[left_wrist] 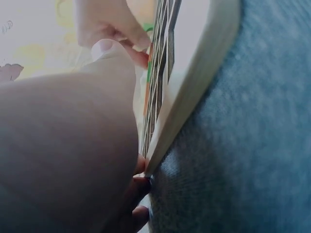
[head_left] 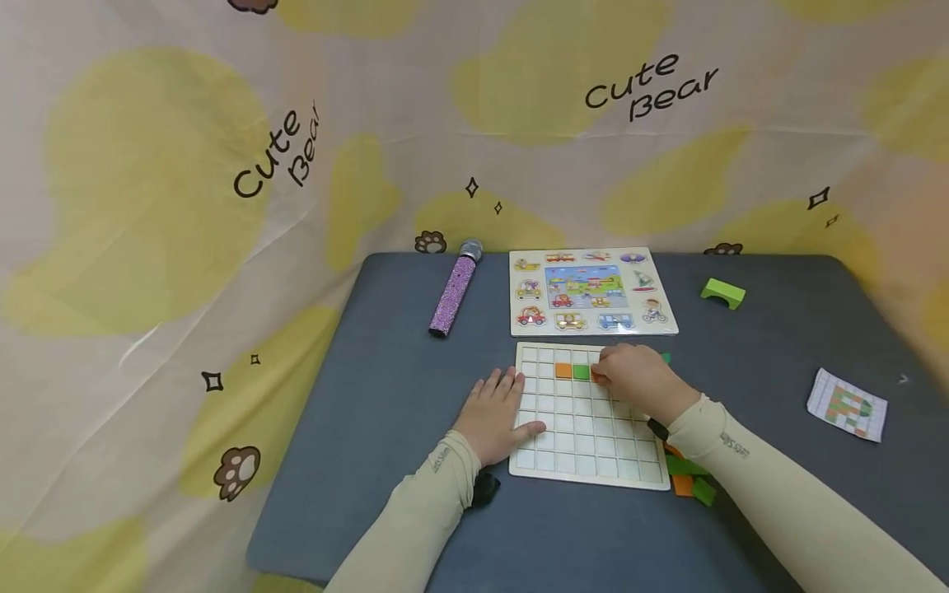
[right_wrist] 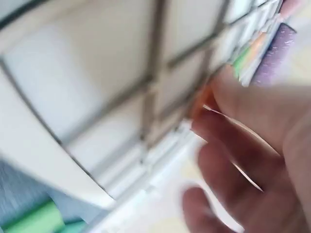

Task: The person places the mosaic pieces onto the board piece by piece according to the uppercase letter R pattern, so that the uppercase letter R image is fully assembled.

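Observation:
A wooden grid board (head_left: pixel 589 479) with white square cells lies on the table. One orange square tile (head_left: pixel 563 371) and a green square tile (head_left: pixel 582 371) sit side by side in its second row. My right hand (head_left: pixel 639 380) pinches another orange tile (right_wrist: pixel 200 103) between thumb and index finger, at the cell just right of the green one. Spread flat, my left hand (head_left: pixel 493 420) rests over the board's left edge, its thumb lying on the cells. In the left wrist view the fingertips reach past the board's rim.
Green and orange pieces (head_left: pixel 684 465) lie partly under the right forearm. Behind the board is a vehicle picture puzzle (head_left: pixel 593 325), with a purple glittery microphone (head_left: pixel 454 292) to its left. A green arch block (head_left: pixel 722 292) and a paper pattern card (head_left: pixel 847 405) lie at right.

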{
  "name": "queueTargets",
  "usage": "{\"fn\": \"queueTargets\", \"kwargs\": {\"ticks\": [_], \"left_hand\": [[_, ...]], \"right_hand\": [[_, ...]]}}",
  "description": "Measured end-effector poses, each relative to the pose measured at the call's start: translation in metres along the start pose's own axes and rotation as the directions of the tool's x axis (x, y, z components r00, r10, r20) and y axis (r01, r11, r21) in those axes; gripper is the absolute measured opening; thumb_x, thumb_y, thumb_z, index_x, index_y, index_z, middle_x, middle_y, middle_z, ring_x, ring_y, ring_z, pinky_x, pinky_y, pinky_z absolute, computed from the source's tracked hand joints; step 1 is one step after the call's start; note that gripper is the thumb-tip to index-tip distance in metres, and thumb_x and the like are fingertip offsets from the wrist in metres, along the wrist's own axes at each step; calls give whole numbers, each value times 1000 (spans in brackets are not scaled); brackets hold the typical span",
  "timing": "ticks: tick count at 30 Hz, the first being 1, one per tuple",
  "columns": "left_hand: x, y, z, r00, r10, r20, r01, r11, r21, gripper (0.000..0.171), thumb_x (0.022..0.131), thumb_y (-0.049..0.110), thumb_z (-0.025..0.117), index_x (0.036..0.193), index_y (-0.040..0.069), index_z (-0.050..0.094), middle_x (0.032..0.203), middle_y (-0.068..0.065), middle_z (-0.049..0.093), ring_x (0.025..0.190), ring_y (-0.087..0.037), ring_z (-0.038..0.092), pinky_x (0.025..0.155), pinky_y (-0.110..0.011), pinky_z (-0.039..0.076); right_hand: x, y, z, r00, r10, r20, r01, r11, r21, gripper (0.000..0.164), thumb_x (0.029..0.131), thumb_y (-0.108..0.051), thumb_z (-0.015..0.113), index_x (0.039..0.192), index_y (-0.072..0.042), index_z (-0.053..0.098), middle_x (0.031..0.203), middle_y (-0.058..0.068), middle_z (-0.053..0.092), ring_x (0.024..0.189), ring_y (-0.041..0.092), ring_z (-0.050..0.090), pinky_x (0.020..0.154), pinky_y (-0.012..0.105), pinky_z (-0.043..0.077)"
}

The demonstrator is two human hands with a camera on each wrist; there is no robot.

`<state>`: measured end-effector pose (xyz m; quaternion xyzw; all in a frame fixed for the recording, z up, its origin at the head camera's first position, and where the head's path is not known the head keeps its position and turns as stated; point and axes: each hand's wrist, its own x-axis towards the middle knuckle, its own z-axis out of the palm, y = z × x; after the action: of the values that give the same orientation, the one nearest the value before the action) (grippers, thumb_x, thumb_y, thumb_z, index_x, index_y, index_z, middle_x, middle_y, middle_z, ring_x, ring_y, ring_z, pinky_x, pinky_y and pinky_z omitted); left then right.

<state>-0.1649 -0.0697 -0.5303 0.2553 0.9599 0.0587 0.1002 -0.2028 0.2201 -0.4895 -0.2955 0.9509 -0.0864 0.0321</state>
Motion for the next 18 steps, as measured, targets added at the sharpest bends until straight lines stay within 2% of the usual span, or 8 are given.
{"fn": "queueTargets", "kwargs": {"ticks": [2,5,7,9,12,14,18], "left_hand": [[0,0,-1,1000,3,-1,-3,1000,-6,93,106,72,43,169,5,29,175,-14,24,160,-35,23,128,-53,23],[1,0,-1,1000,8,1,-8,1000,-19,93,106,71,42,169,5,28,175,-14,23,161,-35,22,128,-53,22],[2,0,-1,1000,9,2,-9,1000,-19,93,106,71,42,170,5,27,175,-13,22,161,-35,21,129,-53,21],[3,0,-1,1000,9,0,-9,1000,-21,93,106,71,42,170,5,27,175,-13,22,161,-35,21,129,-53,21],[2,0,-2,1000,9,3,-9,1000,-19,93,106,71,43,169,4,27,175,-14,23,161,-36,22,128,-53,22],[0,0,-2,1000,8,5,-8,1000,-21,93,106,70,44,169,4,28,175,-15,24,160,-37,22,128,-54,22],[0,1,-2,1000,11,3,-11,1000,-29,92,106,68,46,168,3,29,174,-16,25,160,-37,22,128,-54,22]], "right_hand": [[-7,4,-11,996,41,78,-52,989,140,24,100,-8,76,124,-9,81,113,9,76,99,26,72,80,45,63],[-24,21,-34,978,171,121,-203,914,352,37,108,-7,61,144,-5,68,142,18,65,117,32,63,92,50,56],[-37,36,-46,961,257,102,-276,865,419,42,109,-7,55,150,-2,61,152,25,55,118,37,57,90,52,53],[-49,50,-53,942,323,86,-329,846,419,43,109,-8,55,151,2,58,155,30,48,120,42,54,93,58,52],[-60,66,-49,924,371,95,-379,849,369,43,107,-8,60,148,3,60,152,33,48,122,47,56,100,67,51],[-63,72,-38,926,363,105,-377,867,326,42,105,-8,64,146,2,62,148,32,53,126,49,57,102,71,48],[-60,79,-11,940,329,91,-341,920,194,42,103,-13,72,142,-1,68,142,29,61,128,49,59,101,69,50]]}}
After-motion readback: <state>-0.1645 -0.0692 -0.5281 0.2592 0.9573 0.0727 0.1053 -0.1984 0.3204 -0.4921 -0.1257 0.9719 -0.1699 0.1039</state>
